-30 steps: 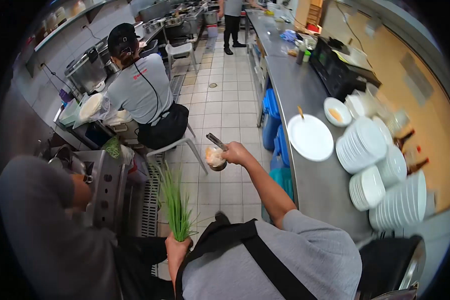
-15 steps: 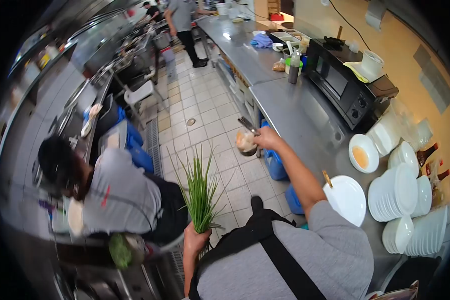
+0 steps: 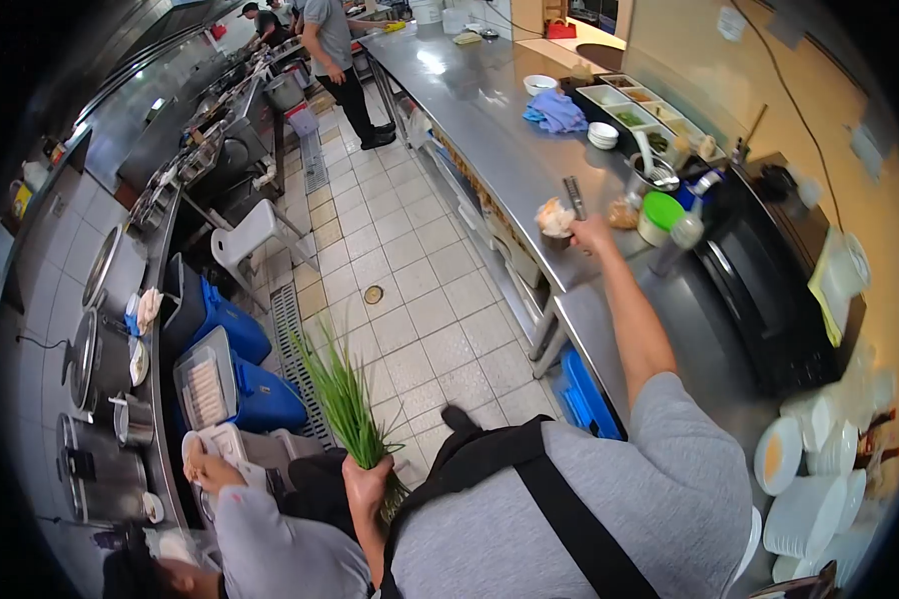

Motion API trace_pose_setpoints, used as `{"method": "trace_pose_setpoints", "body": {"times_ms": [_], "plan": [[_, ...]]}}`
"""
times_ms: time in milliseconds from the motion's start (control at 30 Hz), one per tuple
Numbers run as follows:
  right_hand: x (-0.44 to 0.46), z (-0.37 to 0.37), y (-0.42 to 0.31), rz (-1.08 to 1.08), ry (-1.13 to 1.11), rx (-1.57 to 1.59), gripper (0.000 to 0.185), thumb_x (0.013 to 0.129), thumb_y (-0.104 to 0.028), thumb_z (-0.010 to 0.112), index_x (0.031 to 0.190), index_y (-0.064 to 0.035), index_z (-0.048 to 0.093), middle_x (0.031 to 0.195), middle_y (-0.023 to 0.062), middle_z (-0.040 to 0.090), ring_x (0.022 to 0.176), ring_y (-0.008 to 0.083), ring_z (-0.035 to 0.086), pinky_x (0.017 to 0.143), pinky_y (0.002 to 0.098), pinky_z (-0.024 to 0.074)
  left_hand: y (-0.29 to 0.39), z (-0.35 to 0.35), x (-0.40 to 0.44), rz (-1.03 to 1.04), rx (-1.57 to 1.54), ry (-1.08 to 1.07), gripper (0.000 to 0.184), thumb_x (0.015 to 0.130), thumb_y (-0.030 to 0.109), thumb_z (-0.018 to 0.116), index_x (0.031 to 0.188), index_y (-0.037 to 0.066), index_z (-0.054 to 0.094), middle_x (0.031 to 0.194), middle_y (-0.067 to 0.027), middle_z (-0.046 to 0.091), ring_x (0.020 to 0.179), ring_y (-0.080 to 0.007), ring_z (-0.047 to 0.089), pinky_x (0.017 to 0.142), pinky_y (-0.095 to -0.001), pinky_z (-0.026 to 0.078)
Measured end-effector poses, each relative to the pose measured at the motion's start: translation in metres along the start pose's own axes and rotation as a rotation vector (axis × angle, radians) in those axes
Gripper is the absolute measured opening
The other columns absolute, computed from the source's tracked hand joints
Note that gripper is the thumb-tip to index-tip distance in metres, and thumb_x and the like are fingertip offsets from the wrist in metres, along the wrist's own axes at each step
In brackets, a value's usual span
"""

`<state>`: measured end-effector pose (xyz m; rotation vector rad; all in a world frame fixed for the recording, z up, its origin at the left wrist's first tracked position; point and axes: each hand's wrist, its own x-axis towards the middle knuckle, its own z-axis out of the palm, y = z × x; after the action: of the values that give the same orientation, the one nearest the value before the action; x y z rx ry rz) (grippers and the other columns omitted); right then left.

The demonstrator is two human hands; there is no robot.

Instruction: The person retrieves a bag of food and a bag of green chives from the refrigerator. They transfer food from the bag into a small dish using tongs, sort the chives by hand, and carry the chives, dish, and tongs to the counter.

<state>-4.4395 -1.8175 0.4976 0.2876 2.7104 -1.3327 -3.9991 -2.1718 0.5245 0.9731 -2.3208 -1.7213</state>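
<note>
My left hand [image 3: 369, 486], low in the head view, is closed around a bunch of green onions [image 3: 348, 394], whose long thin leaves point up and away over the tiled floor. My right hand [image 3: 593, 237] reaches forward over the edge of the steel counter [image 3: 489, 120]. It grips a small dark cup heaped with pale and orange food [image 3: 555, 222], along with a metal utensil [image 3: 573, 197] whose exact kind I cannot make out. Just right of that hand are a bag of brown food [image 3: 624, 212] and a green-lidded tub [image 3: 660, 218].
A co-worker [image 3: 280, 544] bends at lower left beside blue bins [image 3: 282, 394]. A white chair [image 3: 260, 240] stands left of the aisle. Another person [image 3: 332, 60] stands ahead by the counter. A black microwave [image 3: 769, 280] and stacked white dishes [image 3: 804, 514] line the right side.
My view has moved forward along the aisle. My right hand, with the cup and utensil, has come over the counter's edge. The green onions stay in my left hand. The co-worker appears lower and nearer.
</note>
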Motion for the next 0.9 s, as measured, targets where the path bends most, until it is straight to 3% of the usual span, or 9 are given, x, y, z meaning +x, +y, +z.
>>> {"method": "trace_pose_setpoints", "body": {"times_ms": [133,167,200,400,533,633,667,800,900], "plan": [[0.127,0.004,0.046,0.038,-0.038,0.195,0.029,0.08,-0.031,0.057,0.092,-0.0067,0.065,0.074,0.0075,0.065,0.066,0.0165,0.062,0.052,0.0353,0.0479,0.02,-0.015,0.116,0.095,0.06,0.036,0.02,0.065,0.002,0.058,0.083,-0.001,0.054,0.072,-0.0034,0.054,0.065,-0.012,0.05,0.059,-0.0281,0.042],[0.143,0.012,0.044,0.065,0.078,0.431,0.025,0.082,-0.029,0.055,0.065,-0.01,0.055,0.058,0.0014,0.054,0.05,0.0143,0.054,0.044,0.028,0.0409,0.044,-0.02,0.14,0.041,0.148,0.013,0.029,0.065,0.005,0.058,0.092,-0.003,0.056,0.077,-0.0107,0.06,0.073,-0.017,0.056,0.068,-0.0314,0.045],[0.165,0.007,0.045,0.072,0.067,0.438,0.026,0.082,-0.03,0.055,0.067,-0.0094,0.056,0.059,0.002,0.055,0.051,0.0146,0.054,0.045,0.0283,0.0412,0.056,-0.023,0.168,0.128,0.119,0.011,0.031,0.064,0.005,0.058,0.094,-0.002,0.056,0.079,-0.0124,0.061,0.076,-0.0201,0.058,0.07,-0.032,0.046],[0.247,-0.026,0.066,0.347,-0.001,0.223,0.033,0.082,-0.037,0.055,0.074,-0.0058,0.061,0.062,0.0055,0.057,0.058,0.016,0.058,0.049,0.0301,0.043,0.133,-0.027,0.319,0.317,0.209,-0.119,0.03,0.063,0.011,0.061,0.091,0.0,0.056,0.083,-0.0222,0.061,0.083,-0.0396,0.058,0.073,-0.0432,0.046],[0.239,-0.048,0.048,0.41,0.083,0.031,0.039,0.083,-0.041,0.055,0.079,-0.0035,0.064,0.064,0.0078,0.058,0.062,0.017,0.06,0.052,0.0312,0.0443,0.165,-0.011,0.409,0.381,0.193,-0.182,0.032,0.064,0.011,0.061,0.095,0.001,0.057,0.082,-0.0219,0.062,0.081,-0.0399,0.058,0.072,-0.0429,0.047],[0.188,-0.043,-0.05,0.134,0.354,-0.475,0.053,0.08,-0.042,0.056,0.11,0.0016,0.061,0.108,0.0177,0.063,0.102,0.0282,0.057,0.089,0.0345,0.0413,0.199,-0.006,0.465,0.303,0.158,-0.303,0.044,0.065,0.006,0.062,0.108,0.005,0.057,0.091,-0.015,0.064,0.083,-0.025,0.061,0.077,-0.0345,0.047],[0.193,-0.041,-0.051,-0.099,0.385,-0.28,0.051,0.082,-0.039,0.054,0.114,0.001,0.058,0.111,0.0191,0.06,0.105,0.028,0.056,0.09,0.0328,0.0413,0.205,0.001,0.488,0.276,0.198,-0.308,0.043,0.064,0.005,0.062,0.107,0.003,0.057,0.092,-0.0129,0.064,0.084,-0.0236,0.061,0.077,-0.0342,0.047],[0.209,-0.02,-0.162,-0.182,0.574,-0.407,0.044,0.076,-0.025,0.06,0.113,-0.0013,0.058,0.096,0.0184,0.064,0.09,0.0226,0.061,0.08,0.0324,0.0455,0.243,0.031,0.56,0.239,0.09,-0.296,0.019,0.067,0.004,0.059,0.085,-0.003,0.056,0.073,-0.005,0.058,0.068,-0.0136,0.053,0.064,-0.0296,0.044],[0.25,0.004,-0.219,-0.116,0.412,-0.337,0.051,0.07,-0.028,0.064,0.116,-0.0067,0.057,0.092,0.0179,0.065,0.082,0.0319,0.063,0.076,0.0378,0.0486,0.273,0.041,0.604,0.254,0.073,-0.33,0.013,0.067,0.003,0.062,0.078,-0.001,0.057,0.069,-0.0038,0.057,0.063,-0.0117,0.053,0.057,-0.0266,0.043]]}}
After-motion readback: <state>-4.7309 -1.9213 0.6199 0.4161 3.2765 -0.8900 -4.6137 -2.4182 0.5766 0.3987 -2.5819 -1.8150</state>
